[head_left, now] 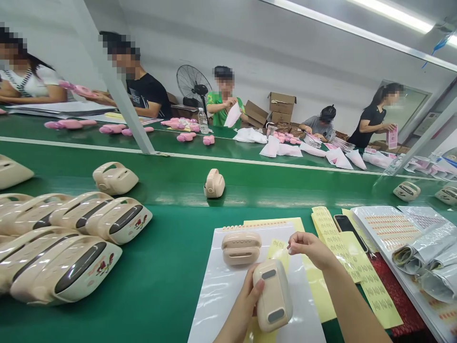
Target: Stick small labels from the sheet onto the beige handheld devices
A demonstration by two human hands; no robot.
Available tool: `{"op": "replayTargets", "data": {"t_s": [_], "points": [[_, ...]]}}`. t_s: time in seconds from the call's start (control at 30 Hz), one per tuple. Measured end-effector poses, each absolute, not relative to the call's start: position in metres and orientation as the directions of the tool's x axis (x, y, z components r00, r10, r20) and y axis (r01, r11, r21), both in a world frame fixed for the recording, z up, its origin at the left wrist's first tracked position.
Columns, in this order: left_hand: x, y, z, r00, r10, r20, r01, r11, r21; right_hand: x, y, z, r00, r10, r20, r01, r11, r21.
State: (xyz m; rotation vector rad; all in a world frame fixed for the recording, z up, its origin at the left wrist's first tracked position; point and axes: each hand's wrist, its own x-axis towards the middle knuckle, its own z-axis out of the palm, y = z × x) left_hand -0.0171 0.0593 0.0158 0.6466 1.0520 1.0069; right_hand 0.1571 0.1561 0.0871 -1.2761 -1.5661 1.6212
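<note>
My left hand [246, 297] is wrapped round a cream plastic device [274, 295], its flat side with two grey oval pads turned up. My right hand [310, 248] is raised just beyond the device, thumb and finger pinched together; whatever is between the fingertips is too small to name. Below those fingertips lies a yellow sticker sheet [280, 250]. A second cream device [242, 248], with a handle, rests on a white glossy sheet [210, 305] in front of my hands.
Rows of cream handled devices [85, 267] stand at left. More devices [214, 183] sit along the green belt [171, 178]. Yellow label strips [378, 290], a phone [350, 231] and plastic-wrapped sticker sheets [396, 228] lie at right. Several people work across the belt with pink items [185, 136].
</note>
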Motion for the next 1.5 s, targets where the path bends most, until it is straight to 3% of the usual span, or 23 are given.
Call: {"op": "replayTargets", "data": {"t_s": [0.13, 0.3, 0.8, 1.0, 1.1, 1.2, 1.3, 1.4, 1.5], "points": [[-0.013, 0.059, 0.030, 0.117, 0.908, -0.403, -0.280, 0.420, 0.863, 0.150, 0.132, 0.117, -0.575, 0.771, -0.274, 0.398, -0.029, -0.917], [-0.012, 0.059, 0.036, 0.134, 0.912, -0.388, -0.273, 0.411, 0.870, 0.136, 0.117, 0.128, -0.565, 0.746, -0.353, 0.585, 0.060, -0.809], [-0.012, 0.058, 0.039, 0.121, 0.909, -0.399, -0.279, 0.417, 0.865, 0.130, 0.116, 0.122, -0.495, 0.786, -0.369, 0.684, 0.090, -0.724], [-0.014, 0.060, 0.032, 0.110, 0.902, -0.417, -0.281, 0.430, 0.858, 0.125, 0.106, 0.117, -0.462, 0.854, -0.238, 0.653, 0.146, -0.743], [-0.018, 0.061, 0.023, 0.112, 0.901, -0.418, -0.294, 0.432, 0.852, 0.134, 0.106, 0.108, -0.459, 0.873, -0.163, 0.495, 0.099, -0.863], [-0.020, 0.060, 0.022, 0.127, 0.915, -0.382, -0.379, 0.401, 0.834, 0.152, 0.107, 0.086, -0.287, 0.954, -0.093, 0.363, 0.019, -0.932], [-0.017, 0.052, 0.030, 0.190, 0.925, -0.328, -0.583, 0.375, 0.720, 0.160, 0.101, 0.055, -0.178, 0.961, -0.211, 0.421, -0.119, -0.899], [-0.014, 0.045, 0.034, 0.315, 0.905, -0.287, -0.632, 0.425, 0.648, 0.152, 0.089, 0.031, -0.281, 0.871, -0.402, 0.405, -0.272, -0.873], [-0.022, 0.041, 0.029, 0.324, 0.915, -0.241, -0.542, 0.389, 0.745, 0.143, 0.081, 0.027, -0.252, 0.927, -0.279, 0.346, -0.183, -0.920]]}}
